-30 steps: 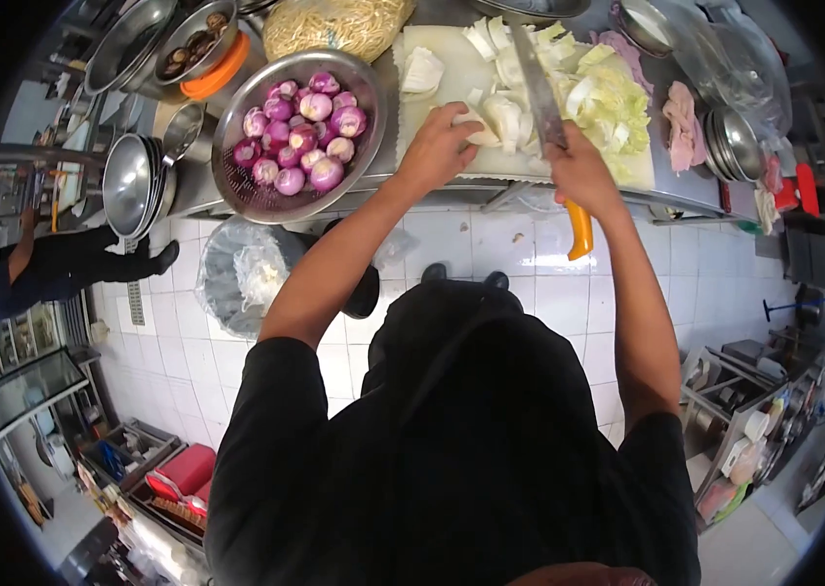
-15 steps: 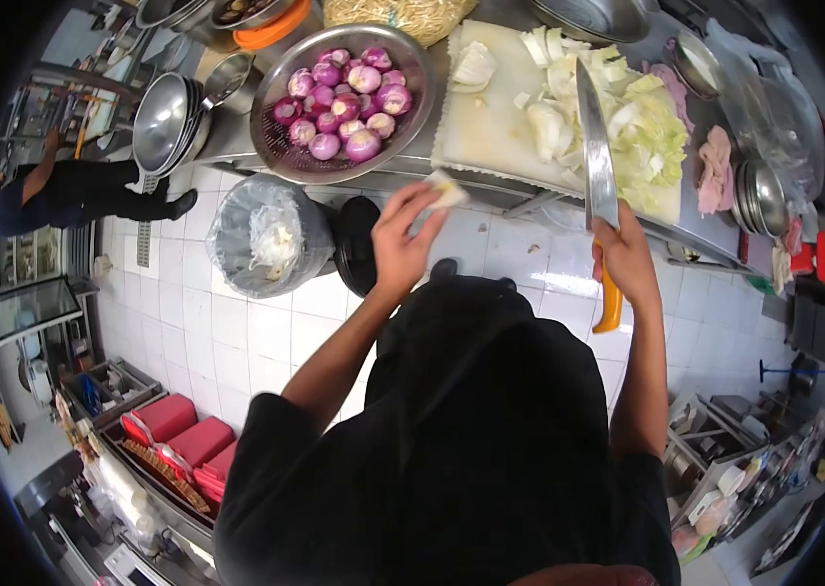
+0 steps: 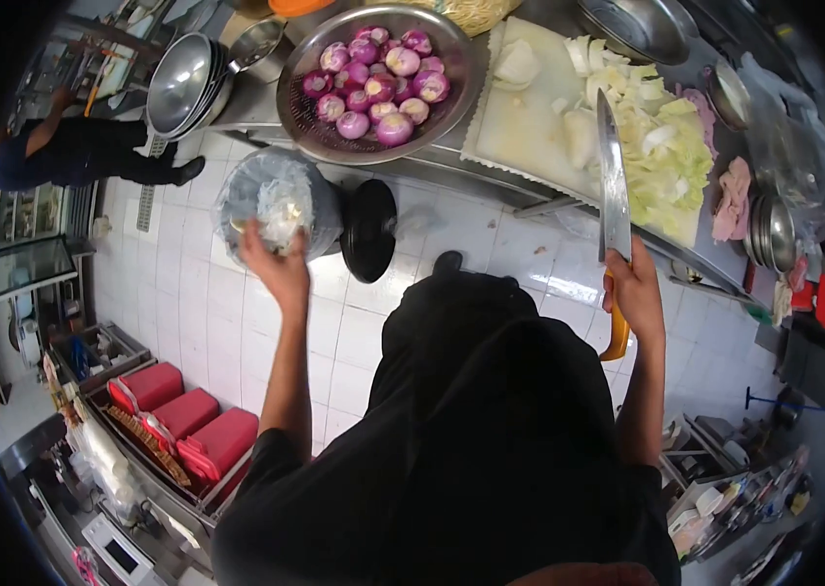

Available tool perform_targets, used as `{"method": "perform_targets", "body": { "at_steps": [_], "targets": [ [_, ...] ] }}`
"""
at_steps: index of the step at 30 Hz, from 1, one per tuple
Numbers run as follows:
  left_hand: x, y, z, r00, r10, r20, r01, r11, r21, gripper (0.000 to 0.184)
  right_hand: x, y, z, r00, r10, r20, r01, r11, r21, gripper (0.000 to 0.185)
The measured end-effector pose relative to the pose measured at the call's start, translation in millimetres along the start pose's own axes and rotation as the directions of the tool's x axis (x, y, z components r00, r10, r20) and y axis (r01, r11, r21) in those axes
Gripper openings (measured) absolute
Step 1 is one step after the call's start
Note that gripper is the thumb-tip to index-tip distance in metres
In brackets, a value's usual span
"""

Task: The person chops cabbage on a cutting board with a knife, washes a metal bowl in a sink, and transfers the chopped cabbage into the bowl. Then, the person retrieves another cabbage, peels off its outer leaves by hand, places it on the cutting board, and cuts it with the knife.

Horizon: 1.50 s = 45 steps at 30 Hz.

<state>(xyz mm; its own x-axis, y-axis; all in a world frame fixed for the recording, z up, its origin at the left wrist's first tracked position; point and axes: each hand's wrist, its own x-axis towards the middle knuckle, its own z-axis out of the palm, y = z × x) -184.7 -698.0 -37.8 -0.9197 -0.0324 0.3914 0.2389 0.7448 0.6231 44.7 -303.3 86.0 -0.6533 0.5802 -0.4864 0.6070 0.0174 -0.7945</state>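
Position, left: my left hand [image 3: 276, 269] is over the near edge of the lined bin [image 3: 324, 217], left of centre in the upper half of the frame. Its fingers and thumb are parted; a pale piece [image 3: 238, 226] lies just beside the fingertips, contact not determinable. The bin mouth extends upward in the frame from these fingers.

Position, right: my right hand [image 3: 635, 293], right of centre, is closed around the orange handle of the knife [image 3: 614, 195]. Long axis: near vertical in the frame, tip up, leaning slightly left. The chopped cabbage [image 3: 661, 161] lies up and to the right of my right fingers, the nearer hand, on the cutting board [image 3: 522, 132].

Appearance: blade broad, grey, with light smears; cabbage pale green with white ribs, loosely heaped; bin liner translucent, with whitish scraps inside.
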Motion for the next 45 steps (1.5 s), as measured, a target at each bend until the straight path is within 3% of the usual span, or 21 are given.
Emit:
{"method": "perform_targets", "body": {
  "at_steps": [1, 2, 4, 5, 6, 8, 10, 13, 18, 20, 23, 26, 27, 30, 33, 36, 39, 42, 43, 45],
  "targets": [
    [-6.4, 45.3, 4.3, 0.982, -0.079, 0.170, 0.125, 0.953, -0.277, 0.058, -4.4, 2.3, -2.9, 1.000, 0.003, -0.015, -0.003, 1.000, 0.012, 0.011],
    [-9.7, 91.8, 11.5, 0.924, -0.095, 0.370, 0.262, 0.863, -0.432, 0.051, -9.3, 4.0, -5.5, 0.999, 0.007, -0.041, -0.006, 0.999, 0.040, 0.010],
    [-24.8, 149.0, 52.6, 0.848, 0.131, 0.514, 0.241, 0.768, -0.594, 0.046, -16.7, 5.7, -10.3, 0.996, 0.009, -0.094, 0.000, 0.995, 0.097, 0.009],
    [-23.6, 197.4, 57.7, 0.748, 0.144, 0.647, 0.347, 0.747, -0.568, 0.042, -19.1, 7.8, -12.6, 0.994, 0.016, -0.113, -0.003, 0.993, 0.115, 0.009],
    [-31.5, 222.5, 88.0, 0.753, 0.213, 0.622, 0.344, 0.678, -0.650, 0.043, -21.9, 10.5, -14.8, 0.991, 0.024, -0.133, -0.006, 0.991, 0.136, 0.008],
    [-35.3, 267.1, 143.0, 0.731, 0.284, 0.620, 0.243, 0.741, -0.626, 0.055, -28.7, 17.8, -19.3, 0.986, 0.027, -0.167, 0.000, 0.987, 0.163, 0.007],
    [-32.8, 300.3, 182.2, 0.734, 0.243, 0.633, 0.105, 0.881, -0.461, 0.073, -35.1, 28.4, -22.8, 0.981, 0.012, -0.193, 0.023, 0.984, 0.175, 0.007],
    [-28.6, 320.3, 226.1, 0.711, 0.092, 0.697, 0.152, 0.948, -0.280, 0.081, -53.3, 43.4, -24.8, 0.965, 0.013, -0.262, 0.051, 0.971, 0.235, 0.007],
    [-12.9, 312.1, 278.4, 0.748, 0.125, 0.652, 0.176, 0.910, -0.376, 0.071, -81.9, 68.2, -34.0, 0.922, 0.071, -0.380, 0.070, 0.937, 0.343, 0.010],
    [0.5, 304.3, 299.3, 0.615, 0.032, 0.788, 0.492, 0.765, -0.415, 0.049, -87.5, 78.3, -39.2, 0.906, 0.091, -0.414, 0.081, 0.921, 0.380, 0.011],
    [29.7, 294.3, 305.8, 0.264, 0.156, 0.952, 0.776, 0.552, -0.305, 0.029, -90.1, 94.5, -48.8, 0.893, 0.102, -0.439, 0.097, 0.907, 0.409, 0.010],
    [37.1, 331.1, 278.5, 0.178, 0.033, 0.983, 0.796, 0.583, -0.163, 0.019, -85.3, 104.0, -61.3, 0.896, 0.103, -0.432, 0.104, 0.897, 0.430, 0.010],
    [42.9, 334.3, 282.1, 0.126, 0.064, 0.990, 0.789, 0.598, -0.139, 0.021, -83.2, 106.4, -64.5, 0.899, 0.100, -0.425, 0.105, 0.896, 0.431, 0.010],
    [48.8, 346.7, 293.6, 0.100, 0.092, 0.991, 0.713, 0.688, -0.135, 0.020, -75.7, 113.5, -74.1, 0.913, 0.067, -0.403, 0.126, 0.892, 0.433, 0.010],
    [50.5, 362.0, 300.1, 0.160, 0.046, 0.986, 0.610, 0.780, -0.135, 0.020, -70.7, 115.1, -79.5, 0.916, 0.063, -0.395, 0.130, 0.887, 0.443, 0.010],
    [50.7, 375.3, 294.6, 0.283, 0.062, 0.957, 0.461, 0.866, -0.192, 0.035, -69.5, 113.4, -82.8, 0.918, 0.068, -0.390, 0.117, 0.895, 0.431, 0.010],
    [43.5, 386.1, 279.3, 0.337, 0.098, 0.936, 0.418, 0.875, -0.242, 0.061, -70.0, 118.1, -86.3, 0.926, 0.060, -0.372, 0.099, 0.914, 0.394, 0.011],
    [50.2, 398.4, 263.6, 0.336, 0.188, 0.923, 0.093, 0.968, -0.232, 0.090, -72.2, 113.0, -88.0, 0.949, 0.042, -0.312, 0.055, 0.953, 0.297, 0.012],
    [55.7, 397.1, 260.1, 0.265, 0.208, 0.941, 0.049, 0.972, -0.229, 0.081, -73.0, 108.7, -87.6, 0.958, 0.036, -0.284, 0.039, 0.966, 0.254, 0.013],
    [66.5, 391.7, 254.8, 0.351, 0.333, 0.875, -0.182, 0.941, -0.286, 0.072, -71.0, 97.2, -82.0, 0.979, 0.013, -0.205, 0.015, 0.990, 0.138, 0.014]
  ]
}}
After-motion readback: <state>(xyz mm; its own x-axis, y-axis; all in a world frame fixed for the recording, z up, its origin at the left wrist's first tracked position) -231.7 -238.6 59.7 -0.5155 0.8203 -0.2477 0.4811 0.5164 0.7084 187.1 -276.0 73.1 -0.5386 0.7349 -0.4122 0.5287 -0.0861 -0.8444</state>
